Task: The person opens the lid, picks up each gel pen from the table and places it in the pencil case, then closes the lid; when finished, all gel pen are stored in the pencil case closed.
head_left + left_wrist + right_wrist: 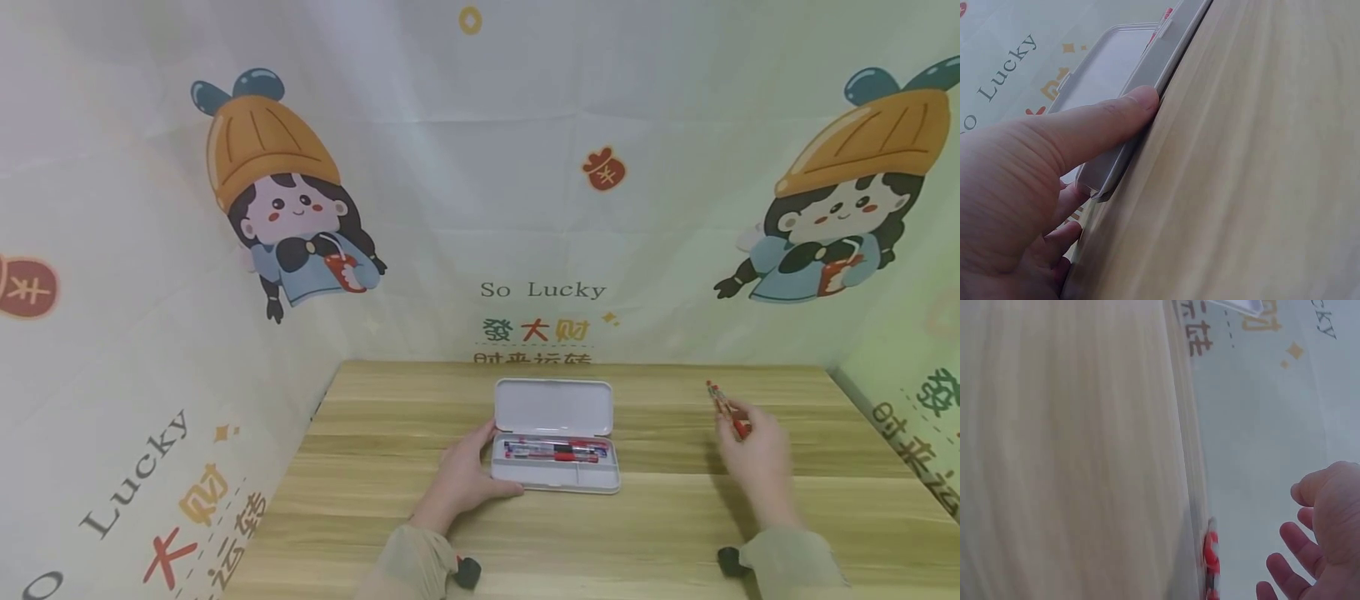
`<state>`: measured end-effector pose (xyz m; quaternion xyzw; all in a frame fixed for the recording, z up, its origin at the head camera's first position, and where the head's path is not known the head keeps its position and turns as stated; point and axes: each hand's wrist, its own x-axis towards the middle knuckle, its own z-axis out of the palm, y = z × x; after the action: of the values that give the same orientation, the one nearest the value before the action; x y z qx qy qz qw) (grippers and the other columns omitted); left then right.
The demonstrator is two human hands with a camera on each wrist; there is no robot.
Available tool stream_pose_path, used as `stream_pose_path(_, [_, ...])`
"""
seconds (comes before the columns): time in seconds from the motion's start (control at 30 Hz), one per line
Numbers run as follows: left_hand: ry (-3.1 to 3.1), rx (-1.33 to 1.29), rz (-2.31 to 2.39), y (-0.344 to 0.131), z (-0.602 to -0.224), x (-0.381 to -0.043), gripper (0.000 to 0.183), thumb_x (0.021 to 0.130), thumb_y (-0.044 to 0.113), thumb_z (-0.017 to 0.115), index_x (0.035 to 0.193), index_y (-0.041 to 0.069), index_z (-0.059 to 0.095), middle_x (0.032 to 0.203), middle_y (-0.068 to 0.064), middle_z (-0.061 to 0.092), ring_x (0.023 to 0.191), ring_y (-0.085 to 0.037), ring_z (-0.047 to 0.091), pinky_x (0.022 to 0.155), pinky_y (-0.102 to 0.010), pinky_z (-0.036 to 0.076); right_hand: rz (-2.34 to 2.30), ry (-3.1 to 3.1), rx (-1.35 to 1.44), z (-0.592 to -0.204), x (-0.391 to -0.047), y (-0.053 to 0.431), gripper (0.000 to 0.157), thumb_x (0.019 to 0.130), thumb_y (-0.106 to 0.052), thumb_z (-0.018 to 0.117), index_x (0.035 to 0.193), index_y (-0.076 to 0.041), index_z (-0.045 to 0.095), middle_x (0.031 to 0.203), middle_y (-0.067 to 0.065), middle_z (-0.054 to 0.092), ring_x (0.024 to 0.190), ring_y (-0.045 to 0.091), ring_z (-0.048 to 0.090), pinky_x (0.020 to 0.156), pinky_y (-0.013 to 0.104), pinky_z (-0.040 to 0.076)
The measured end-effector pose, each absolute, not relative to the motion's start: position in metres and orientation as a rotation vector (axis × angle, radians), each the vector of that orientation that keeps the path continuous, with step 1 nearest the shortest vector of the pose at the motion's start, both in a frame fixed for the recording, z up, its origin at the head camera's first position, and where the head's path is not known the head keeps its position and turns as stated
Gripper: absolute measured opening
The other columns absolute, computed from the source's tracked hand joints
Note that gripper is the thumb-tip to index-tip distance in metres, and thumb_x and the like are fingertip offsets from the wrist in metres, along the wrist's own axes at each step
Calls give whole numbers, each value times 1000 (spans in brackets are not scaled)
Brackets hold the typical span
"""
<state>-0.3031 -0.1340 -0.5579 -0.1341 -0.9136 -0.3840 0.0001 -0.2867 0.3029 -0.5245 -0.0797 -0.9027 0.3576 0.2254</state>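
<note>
A pale grey pencil case [555, 477] lies on the table with its lid [553, 405] raised. Several red and blue pens [557, 451] lie in its rear compartment. My left hand [463, 473] grips the case's left end; in the left wrist view the thumb [1107, 122] presses its front wall and the other fingers are partly hidden behind it. To the right of the case, my right hand [759, 450] is over red pens [717, 397]. The right wrist view shows its fingers spread and bent, apart from a red pen [1211, 553] on the table.
The wooden table [660, 533] ends at the back against a printed cloth backdrop [540, 208], which also rises along both sides. Dark round pieces [468, 572] sit by both sleeve cuffs.
</note>
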Motion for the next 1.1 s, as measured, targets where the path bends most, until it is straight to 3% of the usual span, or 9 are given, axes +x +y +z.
stream_pose_path(0.17, [-2870, -422, -1210, -134, -557, -301, 124, 68, 46, 105, 170, 16, 42, 164, -8, 61, 156, -40, 51, 132, -69, 34, 1025, -2539, -316, -529, -282, 320, 49, 109, -21, 59, 147, 10, 58, 140, 40, 63, 124, 58, 60, 100, 69, 54])
stream_pose_path(0.33, [-2871, -408, -1222, -134, -556, -301, 122, 69, 46, 105, 170, 17, 42, 164, -8, 61, 157, -40, 50, 132, -70, 32, 1017, -2627, -382, -531, -277, 331, 55, 111, -27, 56, 153, 9, 53, 146, 41, 57, 128, 59, 56, 102, 71, 51])
stream_pose_path(0.57, [-2878, -396, -1234, -134, -555, -299, 121, 69, 44, 105, 170, 17, 43, 164, -7, 61, 158, -40, 49, 133, -69, 30, 1022, -2736, -480, -529, -275, 337, 58, 112, -28, 51, 157, 9, 46, 155, 39, 50, 141, 62, 44, 116, 74, 40])
stream_pose_path(1.1, [-2885, -379, -1230, -133, -557, -301, 123, 68, 45, 105, 170, 17, 43, 166, -6, 59, 158, -41, 49, 134, -70, 27, 839, -2824, -496, -537, -276, 346, 53, 107, -27, 59, 141, 14, 60, 142, 38, 65, 129, 66, 56, 105, 73, 49])
